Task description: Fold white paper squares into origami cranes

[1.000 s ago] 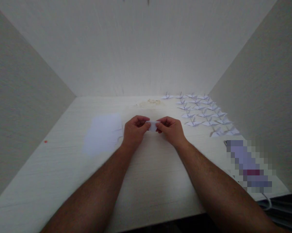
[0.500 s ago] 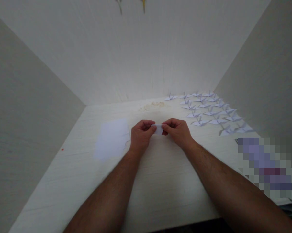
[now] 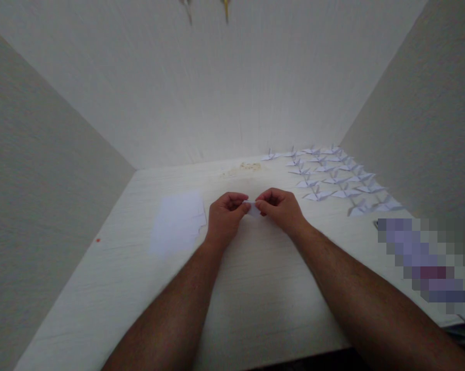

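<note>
2 bare forearms reached forward from the bottom edge, angled inward so that the hands met near the middle of a pale wood-grain table (image 3: pixel 255 293). The left hand (image 3: pixel 225 219) was curled, knuckles up, with its thumb and fingertips pressed together on the left end of a small folded paper (image 3: pixel 251 207). The right hand (image 3: pixel 282 210) mirrored it, fingers bent under and thumb on top, pinching the right end of the same piece. The thumbs of the 2 hands nearly touched, and only a thin white sliver of the paper showed between them. It was held just above the tabletop or against it; the view did not show which.

Just to the left of the left hand, a loose stack of white sheets (image 3: pixel 178 221) lay flat on the table. At the far right, well away from the hands, finished paper cranes (image 3: pixel 333 180) stood in several tidy rows running toward the back corner. A faint brownish stain (image 3: pixel 248 166) marked the table near the back wall, and a tiny red dot (image 3: pixel 98 240) sat near the left edge. A pixelated patch (image 3: pixel 421 257) covered something at the near right. Plain off-white walls enclosed the table on 3 sides.
</note>
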Demonstrator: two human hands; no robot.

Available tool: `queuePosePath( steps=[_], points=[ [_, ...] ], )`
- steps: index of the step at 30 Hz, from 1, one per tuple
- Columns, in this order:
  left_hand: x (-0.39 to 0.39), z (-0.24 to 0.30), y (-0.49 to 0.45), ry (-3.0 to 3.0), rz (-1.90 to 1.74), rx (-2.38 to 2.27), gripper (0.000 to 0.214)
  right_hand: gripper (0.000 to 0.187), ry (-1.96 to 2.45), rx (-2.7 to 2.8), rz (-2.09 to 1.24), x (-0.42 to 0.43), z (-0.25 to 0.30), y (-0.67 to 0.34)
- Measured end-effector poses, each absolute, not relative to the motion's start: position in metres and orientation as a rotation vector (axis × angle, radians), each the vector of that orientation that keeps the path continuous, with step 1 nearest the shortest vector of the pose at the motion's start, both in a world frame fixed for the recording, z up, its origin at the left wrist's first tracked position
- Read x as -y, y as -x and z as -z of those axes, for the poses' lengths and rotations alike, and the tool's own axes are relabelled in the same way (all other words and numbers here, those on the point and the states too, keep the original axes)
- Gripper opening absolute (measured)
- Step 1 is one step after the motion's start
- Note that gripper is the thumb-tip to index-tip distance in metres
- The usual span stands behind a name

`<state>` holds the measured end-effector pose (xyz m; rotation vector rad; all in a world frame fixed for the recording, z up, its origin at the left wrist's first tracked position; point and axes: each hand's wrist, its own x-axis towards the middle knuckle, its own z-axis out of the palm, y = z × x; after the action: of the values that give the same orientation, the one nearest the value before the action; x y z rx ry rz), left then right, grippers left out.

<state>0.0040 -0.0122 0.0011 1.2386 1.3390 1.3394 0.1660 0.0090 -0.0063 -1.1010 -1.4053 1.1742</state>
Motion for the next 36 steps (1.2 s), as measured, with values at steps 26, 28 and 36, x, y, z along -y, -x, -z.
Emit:
queuePosePath(
  steps=[26,28,36],
  points=[
    [0.0137,-0.0034,-0.0064,-1.256,-1.315,-1.286,0.024,0.015,1.142,1.532,-0.979,-0.0026,0.0070,-0.1628],
    [0.0131,-0.0024,-0.0060,-1.259,-1.309,-1.284,0.024,0.015,1.143,1.532,-0.966,-0.0024,0.0074,-0.1623],
    [0.0096,0.0023,-0.0037,-1.183,-1.380,-1.284,0.025,0.017,1.185,1.512,-1.002,-0.0044,0.0063,-0.1634]
  ],
)
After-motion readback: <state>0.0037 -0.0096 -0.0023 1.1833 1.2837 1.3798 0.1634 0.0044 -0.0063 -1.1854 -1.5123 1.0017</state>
